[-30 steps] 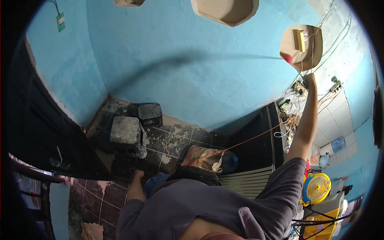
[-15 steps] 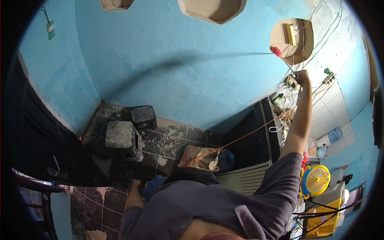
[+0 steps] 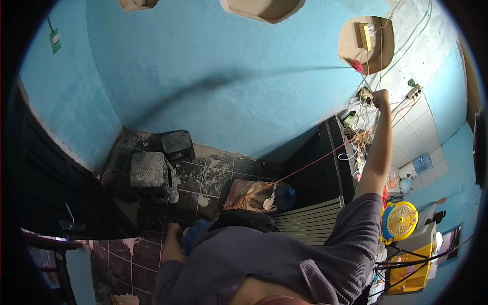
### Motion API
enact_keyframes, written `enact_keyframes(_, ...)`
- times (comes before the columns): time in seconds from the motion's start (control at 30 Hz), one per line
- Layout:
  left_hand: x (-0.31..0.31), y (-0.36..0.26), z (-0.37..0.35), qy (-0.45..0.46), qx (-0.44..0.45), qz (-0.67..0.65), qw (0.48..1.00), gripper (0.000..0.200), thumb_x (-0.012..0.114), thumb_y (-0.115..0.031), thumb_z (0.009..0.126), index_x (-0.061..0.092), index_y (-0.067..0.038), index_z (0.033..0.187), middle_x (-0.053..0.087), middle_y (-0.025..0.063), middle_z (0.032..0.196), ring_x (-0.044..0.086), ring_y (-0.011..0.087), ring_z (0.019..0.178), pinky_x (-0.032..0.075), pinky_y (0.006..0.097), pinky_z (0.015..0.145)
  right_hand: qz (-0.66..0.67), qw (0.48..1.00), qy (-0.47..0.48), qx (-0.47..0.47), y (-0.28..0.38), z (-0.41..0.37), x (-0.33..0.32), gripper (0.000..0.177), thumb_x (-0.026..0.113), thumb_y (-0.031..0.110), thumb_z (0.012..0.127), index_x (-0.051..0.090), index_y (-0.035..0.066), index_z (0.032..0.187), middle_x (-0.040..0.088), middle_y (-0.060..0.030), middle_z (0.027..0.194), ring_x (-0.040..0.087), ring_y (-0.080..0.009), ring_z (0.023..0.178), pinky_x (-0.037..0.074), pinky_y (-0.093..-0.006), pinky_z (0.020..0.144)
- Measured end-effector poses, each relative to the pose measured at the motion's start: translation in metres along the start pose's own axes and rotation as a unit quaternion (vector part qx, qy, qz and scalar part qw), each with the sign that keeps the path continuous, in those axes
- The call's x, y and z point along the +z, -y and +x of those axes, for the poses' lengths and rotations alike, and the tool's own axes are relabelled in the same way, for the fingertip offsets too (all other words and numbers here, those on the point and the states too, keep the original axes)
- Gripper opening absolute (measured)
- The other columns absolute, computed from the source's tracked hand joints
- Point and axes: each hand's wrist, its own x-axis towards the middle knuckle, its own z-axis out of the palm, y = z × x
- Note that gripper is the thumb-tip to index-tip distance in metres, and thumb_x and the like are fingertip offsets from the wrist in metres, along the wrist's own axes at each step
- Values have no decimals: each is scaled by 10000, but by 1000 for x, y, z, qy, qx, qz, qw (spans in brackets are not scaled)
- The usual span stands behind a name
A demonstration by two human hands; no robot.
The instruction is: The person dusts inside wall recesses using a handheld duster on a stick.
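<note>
My right hand (image 3: 380, 98) is stretched high up toward the wall on the right, with its fingers closed around the thin handle of a red-headed duster (image 3: 357, 66). The fuzzy head touches or nearly touches the lower rim of a beige wall niche (image 3: 346, 51). Inside that niche, a yellow power strip (image 3: 365, 37) stands against the back with pale wires around it. Low on the left, my left hand (image 3: 174, 228) hangs beside my body near some blue cloth or plastic (image 3: 195, 235); its fingers are too small to make out.
Tangled cables (image 3: 363, 134) hang below the niche above a black cabinet (image 3: 310, 157). A taut orange cord (image 3: 315, 165) crosses it. Stools (image 3: 147, 170), a sack (image 3: 249, 195) and a blue water bottle (image 3: 284, 197) stand on the tiles. A yellow fan (image 3: 400, 222) is at right.
The duster head has moved from the niche's left edge to its lower rim, rightward and slightly down. My whole view has shifted a little. My left hand stays low beside my body.
</note>
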Motion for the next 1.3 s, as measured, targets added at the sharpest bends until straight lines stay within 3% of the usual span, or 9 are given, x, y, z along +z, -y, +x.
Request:
enact_keyframes(0.3,-12,9,-9,-18,-52,33,998,395,452,-122,694,530,105,1008,520,257,1080,498,329,1046,399,385,860,-3,990,15,-142,39,-73,-75,235,582,191,775,583,14,621,446,-24,429,354,-95,315,266,-266,300)
enact_keyframes(0.4,-15,12,17,26,8,96,995,403,456,-141,710,519,94,1032,517,249,1090,499,328,1044,400,385,855,-223,910,-133,-322,-9,-15,-51,330,571,242,746,519,-15,546,458,-144,454,423,-174,381,343,-368,402)
enact_keyframes(0.47,-5,5,37,72,61,145,985,412,460,-160,726,509,84,1055,514,241,1101,500,328,1042,402,385,849,-607,688,-66,-393,-25,-2,-15,170,621,202,675,607,50,601,587,-128,593,564,-252,519,400,-366,457)
enact_keyframes(0.5,-2,-5,47,93,88,168,977,417,463,-169,734,504,79,1067,512,238,1107,500,328,1041,403,385,846,-291,924,-36,-244,-20,-30,1,123,585,162,673,611,73,592,596,-132,605,563,-245,513,390,-350,443)
enact_keyframes(0.57,-1,-29,68,135,140,210,958,427,467,-188,750,493,68,1091,509,230,1118,501,327,1039,404,385,841,-52,964,-68,-252,-28,-81,32,178,498,111,717,582,7,599,563,-198,591,570,-323,561,436,-419,526)
enact_keyframes(0.63,-24,-92,0,156,175,242,942,433,469,-198,758,488,63,1103,507,226,1123,501,327,1039,405,385,838,-31,953,-181,-240,-9,-186,69,261,429,146,799,580,-14,660,564,-221,617,585,-358,626,467,-427,566)
enact_keyframes(0.67,-40,-156,-59,90,87,-168,978,464,464,-280,819,440,15,1176,490,185,1152,492,292,1025,411,365,796,-113,975,-114,-154,16,-257,68,289,400,192,835,579,-5,723,566,-215,642,588,-356,624,475,-436,563)
enact_keyframes(0.9,-43,-406,-225,435,313,-319,781,480,382,-436,872,433,-87,1197,463,44,1127,465,182,982,399,338,816,46,995,56,-67,-23,-419,191,210,470,148,814,580,47,962,571,-238,717,562,-394,682,457,-454,634)
enact_keyframes(1.3,33,-427,-253,506,206,-288,787,207,415,-256,894,556,-113,846,556,0,759,540,133,724,458,347,657,104,962,223,-119,-102,-469,225,222,455,174,805,581,31,919,587,-228,841,569,-374,785,451,-438,682)
